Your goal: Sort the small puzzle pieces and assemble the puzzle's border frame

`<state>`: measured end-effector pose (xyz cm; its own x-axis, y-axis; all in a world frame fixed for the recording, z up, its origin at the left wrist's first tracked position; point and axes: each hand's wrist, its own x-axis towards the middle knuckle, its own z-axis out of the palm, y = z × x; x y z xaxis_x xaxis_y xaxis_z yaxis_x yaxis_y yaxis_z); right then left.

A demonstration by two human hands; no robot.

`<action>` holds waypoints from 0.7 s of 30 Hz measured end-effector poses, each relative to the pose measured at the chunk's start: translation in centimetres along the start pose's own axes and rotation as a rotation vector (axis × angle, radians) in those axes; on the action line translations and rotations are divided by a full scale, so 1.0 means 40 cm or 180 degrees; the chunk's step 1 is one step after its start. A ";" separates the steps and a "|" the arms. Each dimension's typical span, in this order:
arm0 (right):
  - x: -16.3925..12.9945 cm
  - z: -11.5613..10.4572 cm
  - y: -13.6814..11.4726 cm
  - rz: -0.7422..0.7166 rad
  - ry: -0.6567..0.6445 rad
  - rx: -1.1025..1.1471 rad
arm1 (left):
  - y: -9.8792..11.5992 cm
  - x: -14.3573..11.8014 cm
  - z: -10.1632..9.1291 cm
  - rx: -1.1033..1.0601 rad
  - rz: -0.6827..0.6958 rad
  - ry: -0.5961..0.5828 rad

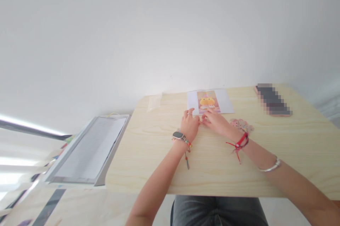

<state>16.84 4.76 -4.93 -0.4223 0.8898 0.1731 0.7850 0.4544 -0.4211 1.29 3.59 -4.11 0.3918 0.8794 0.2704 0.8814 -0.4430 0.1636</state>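
Observation:
My left hand (pixel 189 124) and my right hand (pixel 214 120) meet over the middle of the wooden table, fingertips almost touching. The thumb and fingers of each are drawn together in a pinch. Whatever lies between them is too small to make out. Just beyond them lies a white sheet (pixel 225 101) with a printed picture (pixel 208 102) of a yellow cartoon figure on pink. A pile of small pinkish jigsaw puzzle pieces (pixel 241 125) rests beside my right wrist. Part of a pale bit shows behind my left wrist, mostly hidden.
A phone (pixel 273 100), blurred out, lies at the table's back right. A clear plastic bag (pixel 154 102) is at the back left. Left of the wooden table (pixel 138 169), a grey tray-like holder (pixel 106 162) carries printed paper. A white wall (pixel 170 35) stands behind.

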 end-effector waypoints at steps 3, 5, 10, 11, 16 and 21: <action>-0.004 -0.001 0.004 -0.0035 -0.0009 -0.0054 | 0.003 -0.005 0.004 0.0006 0.0071 0.0059; -0.011 -0.005 0.001 -0.0073 -0.0018 -0.0070 | 0.005 -0.009 0.003 0.0010 0.0097 0.0080; -0.035 -0.013 -0.012 -0.0218 -0.0017 -0.0168 | 0.011 -0.013 0.008 0.0009 0.0103 0.0060; -0.038 -0.012 -0.014 -0.0226 -0.0018 -0.0213 | 0.012 -0.012 0.011 0.0016 0.0101 0.0062; -0.045 -0.008 -0.014 -0.0131 0.0029 -0.0289 | 0.012 -0.011 0.007 0.0019 0.0164 0.0001; -0.085 -0.044 -0.014 -0.0147 0.0140 0.0076 | 0.029 -0.021 -0.031 -0.0256 0.0376 0.0056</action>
<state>18.61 1.55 -3.72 -0.4371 0.8691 0.2317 0.7539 0.4945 -0.4326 1.65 2.10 -2.99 0.4862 0.8175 0.3088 0.8053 -0.5564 0.2050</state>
